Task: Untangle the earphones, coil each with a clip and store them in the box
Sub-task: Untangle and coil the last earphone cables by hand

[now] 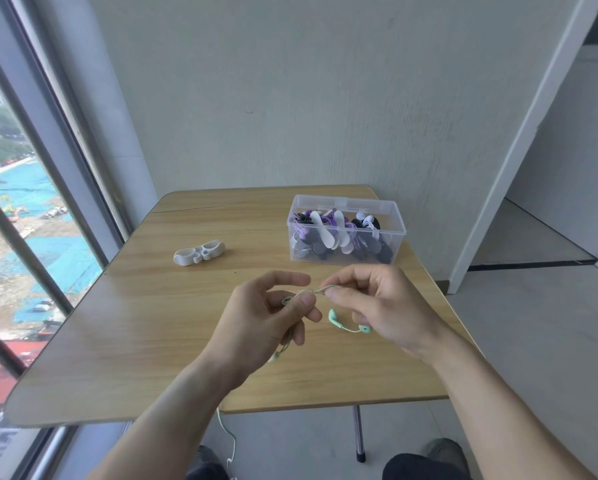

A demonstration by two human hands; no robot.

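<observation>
A mint-green pair of earphones [335, 321] is held above the wooden table [145, 327]. My left hand [273, 317] pinches its thin cord between thumb and fingers, and my right hand [377, 306] pinches the same cord a short way to the right. Two earbuds dangle below my right hand. The rest of the cord drops past the table's front edge toward the floor. A white clip [199, 252] lies on the table at the left, apart from both hands. The clear plastic box [346, 233] stands open at the back right, holding several coiled earphones with clips.
The table stands against a pale wall, with a large window close on the left. A table leg [358, 431] and my knees show below the front edge. A doorway opens at the right.
</observation>
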